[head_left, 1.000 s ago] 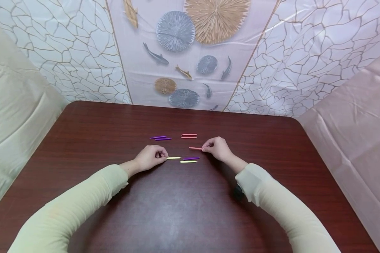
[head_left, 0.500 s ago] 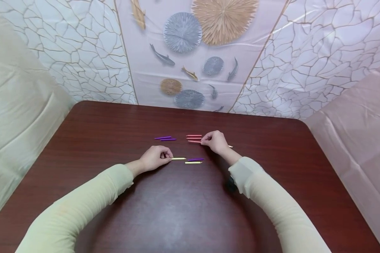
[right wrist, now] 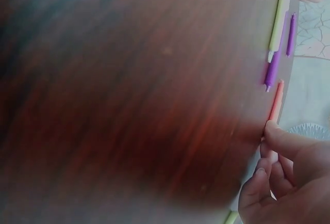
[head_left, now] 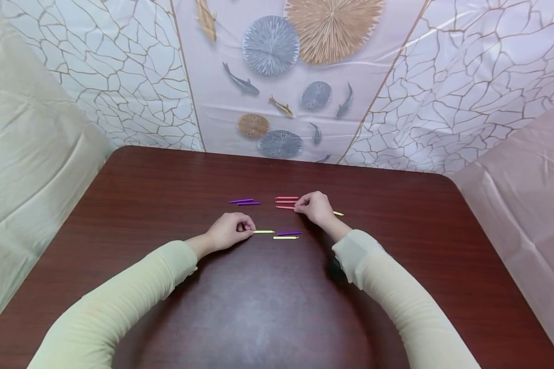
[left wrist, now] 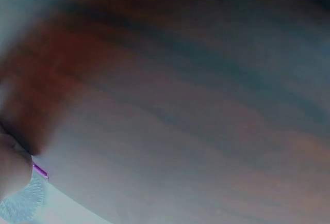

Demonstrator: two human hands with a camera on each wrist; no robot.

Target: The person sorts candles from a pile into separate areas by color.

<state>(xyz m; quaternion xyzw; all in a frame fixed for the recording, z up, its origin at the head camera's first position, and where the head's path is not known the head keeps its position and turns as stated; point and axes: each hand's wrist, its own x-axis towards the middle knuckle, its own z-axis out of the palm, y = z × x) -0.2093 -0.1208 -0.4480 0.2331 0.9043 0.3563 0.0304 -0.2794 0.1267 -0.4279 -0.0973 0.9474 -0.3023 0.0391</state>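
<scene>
My left hand pinches the left end of a thin yellow candle lying along the table. The thumb and fingertips of my right hand hold the right end of a red candle. Just behind it, two more red candles lie parallel. A purple candle and a second yellow candle lie between the hands, nearer the front. In the right wrist view, the held red candle projects past my thumb. The left wrist view is mostly blurred, with a purple candle at the fingers.
Two purple candles lie left of the red ones. Another yellow candle sticks out behind my right wrist, partly hidden. The dark wooden table ends at patterned cloth walls.
My right hand has moved the red candle away from me, beside the other two red ones. A yellow candle has come into view behind that wrist. My left hand keeps its pinch; the head view has shifted slightly.
</scene>
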